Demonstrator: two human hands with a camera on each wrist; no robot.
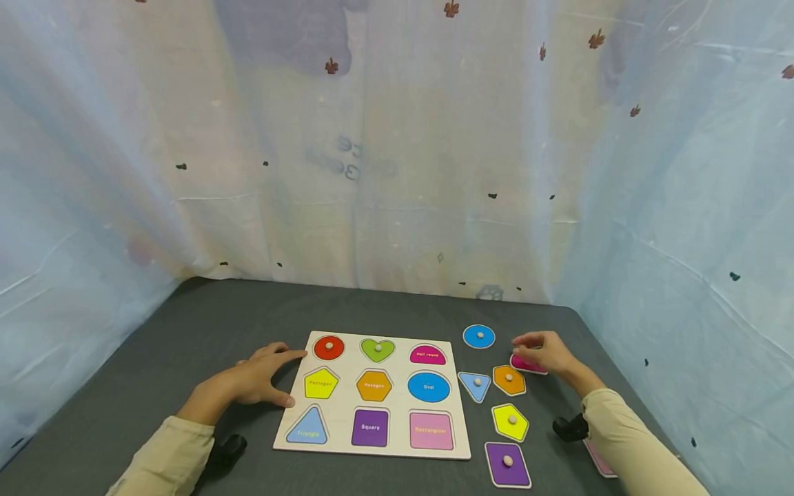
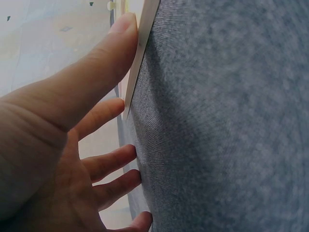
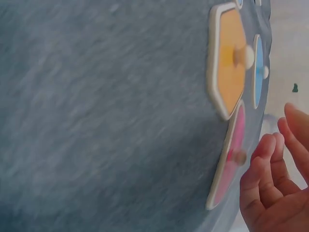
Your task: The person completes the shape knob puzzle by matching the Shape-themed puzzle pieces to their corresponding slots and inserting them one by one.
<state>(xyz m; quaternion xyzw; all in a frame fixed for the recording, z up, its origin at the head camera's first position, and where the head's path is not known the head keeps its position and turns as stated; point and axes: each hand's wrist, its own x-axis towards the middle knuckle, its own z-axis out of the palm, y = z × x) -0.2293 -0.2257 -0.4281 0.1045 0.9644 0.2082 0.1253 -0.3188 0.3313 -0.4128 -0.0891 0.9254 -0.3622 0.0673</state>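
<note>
- The pink half-round piece (image 1: 528, 364) lies flat on the grey table (image 1: 186, 331) near its right edge, just right of the orange hexagon piece (image 1: 509, 379) and off the puzzle board (image 1: 347, 444).
- The right hand (image 1: 546, 351) hovers right over it with fingers (image 3: 263, 166) loosely curled and spread. The right wrist view shows them close to the piece's little knob (image 3: 239, 156) but not pinching it, so that hand is released, gripping nothing.
- The left hand (image 1: 260, 377) rests flat against the board's left edge, fingers straight and relaxed, thumb near the near-left part. It looks like it's there to stop the board sliding, though that's just my read.
- On the board, the red circle (image 1: 329, 348) and green heart (image 1: 377, 350) are seated in the far row. The half-round slot (image 1: 428, 355) beside them is empty, as are the slots in the other two rows.
- Loose pieces sit in a cluster between the board and the table's right edge, likely laid out for easy reach: blue oval (image 1: 479, 336), blue triangle (image 1: 475, 385), yellow pentagon (image 1: 511, 421), purple square (image 1: 507, 464).
- A pink rectangle (image 1: 597, 456) peeks out under the right sleeve.
- Pale plastic sheeting (image 1: 397, 172) hangs behind and at the sides.
</note>
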